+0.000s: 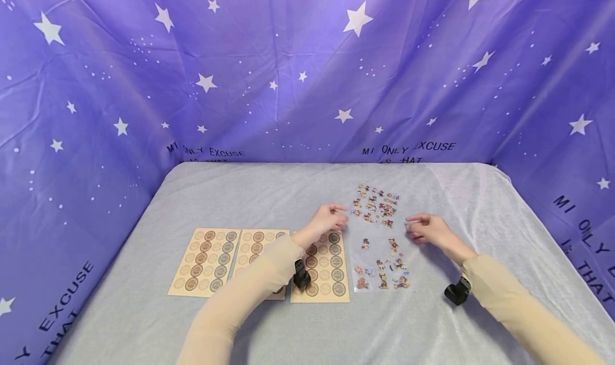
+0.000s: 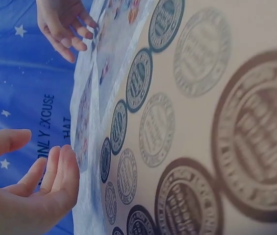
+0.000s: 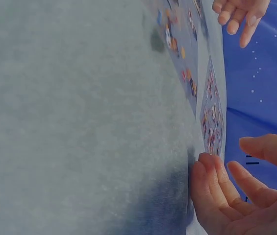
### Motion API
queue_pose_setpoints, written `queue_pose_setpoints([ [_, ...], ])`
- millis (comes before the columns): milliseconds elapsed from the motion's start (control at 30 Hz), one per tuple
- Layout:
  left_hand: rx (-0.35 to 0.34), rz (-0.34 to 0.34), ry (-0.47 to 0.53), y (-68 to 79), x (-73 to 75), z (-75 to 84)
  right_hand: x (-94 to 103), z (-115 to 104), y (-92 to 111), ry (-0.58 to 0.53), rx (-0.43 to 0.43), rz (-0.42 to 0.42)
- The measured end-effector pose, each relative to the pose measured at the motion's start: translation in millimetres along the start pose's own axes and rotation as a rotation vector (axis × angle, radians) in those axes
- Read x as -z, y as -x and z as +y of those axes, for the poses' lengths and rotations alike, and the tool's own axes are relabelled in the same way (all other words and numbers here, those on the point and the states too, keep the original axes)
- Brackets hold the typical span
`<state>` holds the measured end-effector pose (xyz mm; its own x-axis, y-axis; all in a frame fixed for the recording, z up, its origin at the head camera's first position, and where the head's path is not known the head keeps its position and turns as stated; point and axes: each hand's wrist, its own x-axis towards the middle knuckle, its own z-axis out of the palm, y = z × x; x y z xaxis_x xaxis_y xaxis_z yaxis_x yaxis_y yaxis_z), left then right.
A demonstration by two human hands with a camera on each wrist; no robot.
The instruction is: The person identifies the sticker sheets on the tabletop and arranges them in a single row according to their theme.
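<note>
My left hand (image 1: 329,219) hovers at the left edge of the far clear sticker sheet (image 1: 372,207), which bears small cartoon figures. Its fingers are bent loosely and nothing sits between thumb and fingertips in the left wrist view. On the other side, my right hand (image 1: 428,229) is just right of that sheet, fingers relaxed and also holding nothing. A second clear sticker sheet (image 1: 383,280), with fewer figures, lies nearer, between the two forearms. Under the left forearm is a tan sheet of round stickers (image 1: 324,275), partly covered by the sleeve.
Two more tan sheets (image 1: 202,258) (image 1: 247,253) of round brown and grey stickers lie to the left, the middle one partly hidden by the left arm. A pale grey cloth covers the table (image 1: 461,194). A purple star-patterned curtain (image 1: 288,103) surrounds its back and sides.
</note>
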<state>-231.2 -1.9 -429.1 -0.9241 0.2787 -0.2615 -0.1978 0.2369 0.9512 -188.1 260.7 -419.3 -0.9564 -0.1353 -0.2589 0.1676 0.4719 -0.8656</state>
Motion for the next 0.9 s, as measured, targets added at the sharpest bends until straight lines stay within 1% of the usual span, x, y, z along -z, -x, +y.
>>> queue_pose_setpoints([
  [200,-0.038,0.002,-0.034,-8.9,1.9,-0.5,1.6,-1.1,-7.6,-0.005,-0.018,-0.011],
  [367,-0.026,-0.003,-0.034,-17.5,0.7,0.5,2.1,-4.0,-12.3,0.016,-0.026,-0.014],
  [467,-0.017,0.003,-0.049,-22.4,-0.6,2.5,2.3,-3.8,-16.3,0.009,-0.033,-0.008],
  [733,-0.030,0.043,-0.048,-32.3,-3.3,8.0,1.5,-3.7,-25.3,-0.048,-0.048,0.018],
  [800,-0.036,0.058,-0.069,-37.9,-3.6,5.3,0.8,-4.6,-26.9,-0.067,-0.056,0.028],
  [833,-0.044,0.078,-0.100,-38.6,-5.5,4.4,0.3,-5.1,-27.6,-0.080,-0.059,0.032],
  [900,-0.121,0.105,-0.112,-59.4,-5.8,-14.8,-1.0,-6.7,-28.5,-0.105,-0.063,0.039],
])
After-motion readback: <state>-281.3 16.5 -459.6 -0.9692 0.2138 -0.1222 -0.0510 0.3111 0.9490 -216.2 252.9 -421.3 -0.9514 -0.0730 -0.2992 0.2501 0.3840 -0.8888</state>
